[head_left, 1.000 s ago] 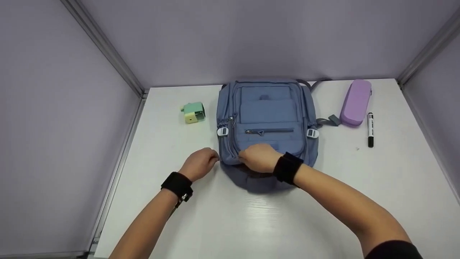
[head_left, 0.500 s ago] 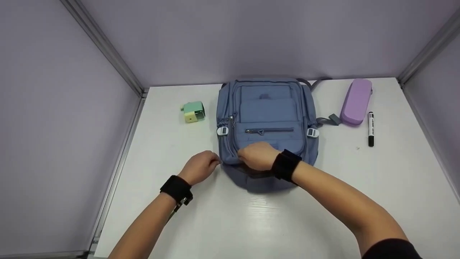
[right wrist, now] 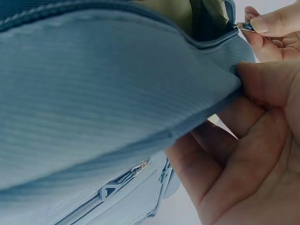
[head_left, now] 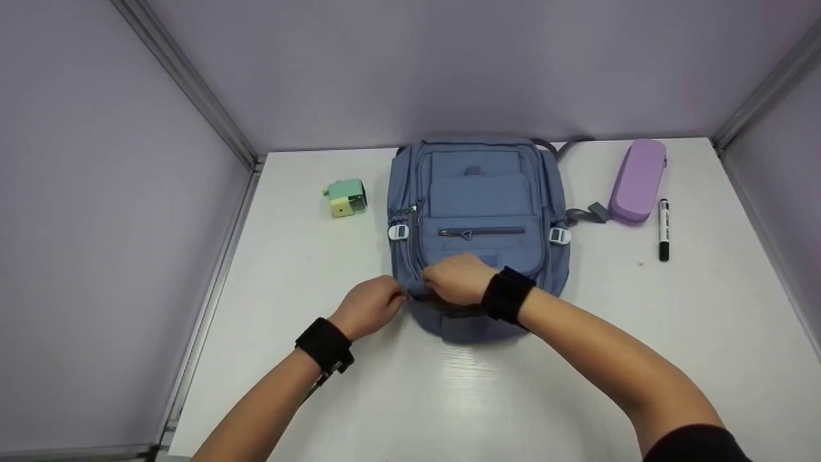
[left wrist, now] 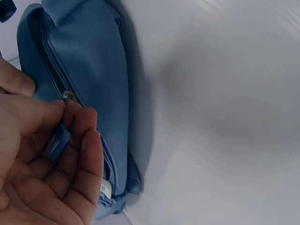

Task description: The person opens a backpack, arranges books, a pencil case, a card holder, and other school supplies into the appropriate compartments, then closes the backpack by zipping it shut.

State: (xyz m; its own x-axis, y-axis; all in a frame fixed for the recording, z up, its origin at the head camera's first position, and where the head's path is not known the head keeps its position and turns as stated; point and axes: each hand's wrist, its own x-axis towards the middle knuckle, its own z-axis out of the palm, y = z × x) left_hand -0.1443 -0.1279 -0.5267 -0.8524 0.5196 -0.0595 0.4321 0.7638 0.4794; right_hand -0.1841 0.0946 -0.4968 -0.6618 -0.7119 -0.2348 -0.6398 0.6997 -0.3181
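A blue backpack (head_left: 481, 196) lies flat, front side up, on the white table. At its near left corner my left hand (head_left: 372, 305) pinches a zipper pull (left wrist: 59, 140) between thumb and fingers. The metal slider (left wrist: 69, 96) shows just beyond the fingertips, with the zipper parted on the side toward my right hand. My right hand (head_left: 460, 278) grips the fabric (right wrist: 117, 93) along the front edge of the bag, thumb on one side and fingers curled on the other. The open main compartment (right wrist: 176, 14) shows a pale inside in the right wrist view.
A green and yellow pencil sharpener (head_left: 347, 197) stands left of the bag. To the right lie a purple pencil case (head_left: 639, 181) and a black and white marker (head_left: 664, 230). A loose strap (head_left: 590, 213) reaches toward the case. Grey panels (head_left: 410, 77) enclose the table.
My left hand has moved right and a little toward the table's front, carrying the zipper pull around the bag's near left corner. The right hand has stayed almost in place on the fabric.
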